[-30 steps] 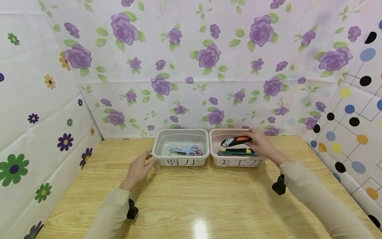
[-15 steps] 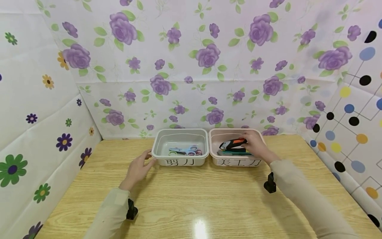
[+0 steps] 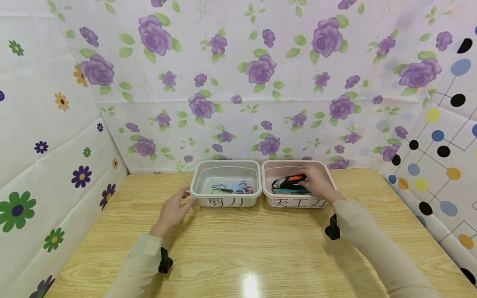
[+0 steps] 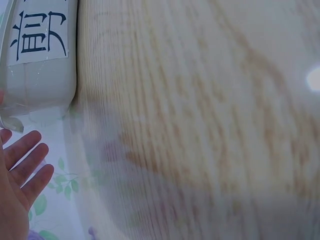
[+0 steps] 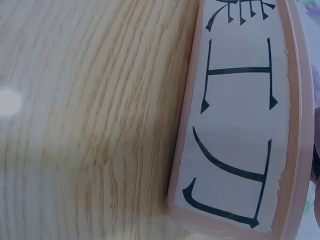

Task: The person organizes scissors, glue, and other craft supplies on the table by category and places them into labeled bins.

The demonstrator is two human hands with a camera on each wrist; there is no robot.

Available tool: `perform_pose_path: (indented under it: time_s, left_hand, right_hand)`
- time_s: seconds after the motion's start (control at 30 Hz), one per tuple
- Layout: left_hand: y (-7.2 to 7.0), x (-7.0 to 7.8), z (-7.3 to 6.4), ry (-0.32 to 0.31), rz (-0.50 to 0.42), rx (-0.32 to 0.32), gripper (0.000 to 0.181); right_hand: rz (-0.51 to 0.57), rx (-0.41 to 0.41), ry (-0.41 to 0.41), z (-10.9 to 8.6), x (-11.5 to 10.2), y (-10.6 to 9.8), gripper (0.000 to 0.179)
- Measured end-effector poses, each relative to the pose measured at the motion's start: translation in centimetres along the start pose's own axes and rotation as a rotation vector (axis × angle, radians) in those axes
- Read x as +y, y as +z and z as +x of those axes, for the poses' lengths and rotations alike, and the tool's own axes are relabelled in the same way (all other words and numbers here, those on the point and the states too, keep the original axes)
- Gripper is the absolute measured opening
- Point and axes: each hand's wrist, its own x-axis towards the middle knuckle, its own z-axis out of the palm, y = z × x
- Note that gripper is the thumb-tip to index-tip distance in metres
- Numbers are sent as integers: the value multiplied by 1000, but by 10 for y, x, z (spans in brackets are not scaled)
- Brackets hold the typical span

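Observation:
My right hand [image 3: 316,181] holds a black-and-orange utility knife [image 3: 286,181], its grey head pointing left, inside the pink bin [image 3: 264,180]. Beneath it lies a green utility knife [image 3: 292,191], partly covered. My left hand [image 3: 172,212] is at the left end of the grey bin [image 3: 225,196], thumb and fingertips by its rim. In the left wrist view the fingers [image 4: 31,167] are loosely extended and grip nothing. Several scissors [image 3: 232,187], one pair light blue, rest in the grey bin. The right wrist view shows mostly the pink bin's labelled front [image 5: 235,115]; the knife is almost wholly hidden there.
Both bins stand side by side near the back of the wooden table [image 3: 238,244], with black characters on their fronts. Behind them rises a flower-patterned cloth [image 3: 231,120]. Other patterned cloths flank the table on the left [image 3: 59,198] and right [image 3: 443,165].
My right hand has moved left and lowered the black-and-orange utility knife deeper into the pink bin, over the other knives. My left hand has stayed in place.

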Motion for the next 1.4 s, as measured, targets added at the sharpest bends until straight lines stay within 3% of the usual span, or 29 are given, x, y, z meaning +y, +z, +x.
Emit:
perform_pose_path:
  time_s: [0.3, 0.57, 0.87, 1.13, 1.27, 1.4]
  left_hand:
    - [-1, 0, -1, 0, 3, -7, 52]
    - [-2, 5, -2, -3, 1, -10, 50]
    - [-2, 4, -1, -9, 12, -15, 51]
    - [-3, 4, -2, -4, 17, -10, 50]
    - [-3, 4, -2, -5, 14, -8, 50]
    - [-3, 3, -3, -7, 9, -9, 50]
  right_hand:
    - [37, -64, 67, -1, 4, 3, 27]
    - [11, -63, 63, -3, 10, 6, 28]
    - [35, -16, -46, -2, 14, 1, 20]
    - [2, -27, 21, 0, 20, -2, 28]
    - [70, 6, 54, 0, 18, -10, 31]
    - [151, -19, 94, -3, 15, -18, 33]
